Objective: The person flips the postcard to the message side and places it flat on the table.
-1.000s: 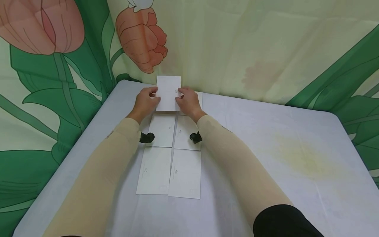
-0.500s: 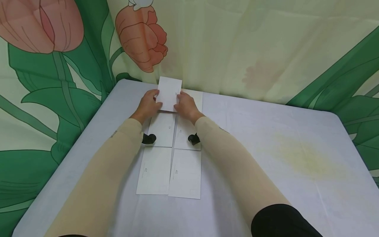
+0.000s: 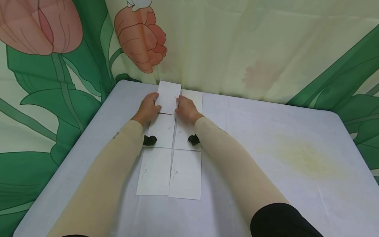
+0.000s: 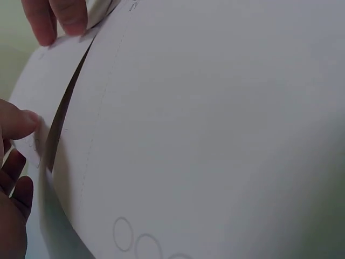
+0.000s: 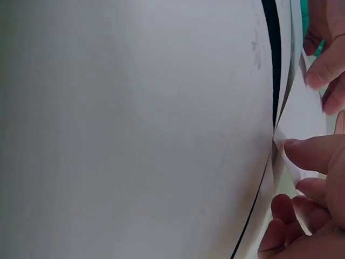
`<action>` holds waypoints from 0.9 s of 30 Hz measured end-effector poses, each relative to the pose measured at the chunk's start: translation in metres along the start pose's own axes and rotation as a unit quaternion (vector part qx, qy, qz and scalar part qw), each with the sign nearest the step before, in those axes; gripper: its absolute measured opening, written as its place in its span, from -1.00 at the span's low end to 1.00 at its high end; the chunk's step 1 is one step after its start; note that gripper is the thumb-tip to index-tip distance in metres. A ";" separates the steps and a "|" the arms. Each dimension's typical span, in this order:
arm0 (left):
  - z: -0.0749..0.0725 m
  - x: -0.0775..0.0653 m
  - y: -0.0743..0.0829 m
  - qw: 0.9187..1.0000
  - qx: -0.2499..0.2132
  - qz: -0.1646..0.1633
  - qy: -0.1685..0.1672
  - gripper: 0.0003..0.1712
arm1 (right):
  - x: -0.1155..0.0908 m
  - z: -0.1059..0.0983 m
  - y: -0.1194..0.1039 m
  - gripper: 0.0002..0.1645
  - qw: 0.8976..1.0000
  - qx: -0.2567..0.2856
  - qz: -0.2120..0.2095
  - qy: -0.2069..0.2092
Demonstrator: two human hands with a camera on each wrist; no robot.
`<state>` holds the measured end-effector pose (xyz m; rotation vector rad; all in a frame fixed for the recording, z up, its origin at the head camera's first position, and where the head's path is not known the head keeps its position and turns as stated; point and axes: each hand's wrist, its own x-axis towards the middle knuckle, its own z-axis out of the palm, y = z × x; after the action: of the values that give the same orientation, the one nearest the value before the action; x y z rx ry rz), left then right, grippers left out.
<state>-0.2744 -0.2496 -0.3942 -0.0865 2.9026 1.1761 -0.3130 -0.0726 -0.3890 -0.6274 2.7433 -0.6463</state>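
Note:
My left hand [image 3: 148,107] and right hand [image 3: 187,108] pinch a white postcard [image 3: 169,97] by its two sides, near the far table edge. The card slants slightly, its near edge close to the postcard [image 3: 161,130] in the row below. In the left wrist view, the held postcard [image 4: 56,70] lies between the fingertips, and a dark gap separates it from a larger-looking postcard [image 4: 205,108] with printed circles. From the right wrist, thumb and fingers of the right hand [image 5: 318,183] show at the held card's edge. Another postcard [image 3: 193,98] lies partly behind the right hand.
Several white postcards, including a front left one [image 3: 154,171] and a front right one [image 3: 185,174], lie in two columns on the white tablecloth [image 3: 266,148]. A flower-print curtain [image 3: 222,42] hangs behind the table. Black wrist cameras [image 3: 150,140] jut inward from both sleeves.
Both hands have brought the held postcard down and slightly toward the body, its near edge now close to the card below. It has also tilted a little. The other postcards have stayed put.

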 end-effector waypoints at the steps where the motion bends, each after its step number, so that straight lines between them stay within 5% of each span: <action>1: 0.001 0.000 -0.001 1.000 0.002 0.000 -0.001 -0.29 | 0.000 0.001 0.000 -0.36 1.000 0.001 0.002 -0.002; 14: 0.005 0.002 -0.007 1.000 0.018 -0.007 -0.017 -0.31 | 0.000 0.006 0.002 -0.32 0.999 -0.011 0.032 -0.010; 21: 0.006 0.002 -0.008 0.997 0.005 -0.060 -0.043 -0.34 | -0.001 0.007 0.003 -0.34 0.998 -0.033 0.048 -0.037; 27: 0.007 0.002 -0.007 0.997 0.012 -0.066 -0.049 -0.34 | -0.002 0.007 0.003 -0.36 0.997 -0.041 0.047 -0.037</action>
<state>-0.2766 -0.2501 -0.4042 -0.2102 2.7772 1.0932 -0.3105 -0.0717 -0.3960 -0.5250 2.7232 -0.4830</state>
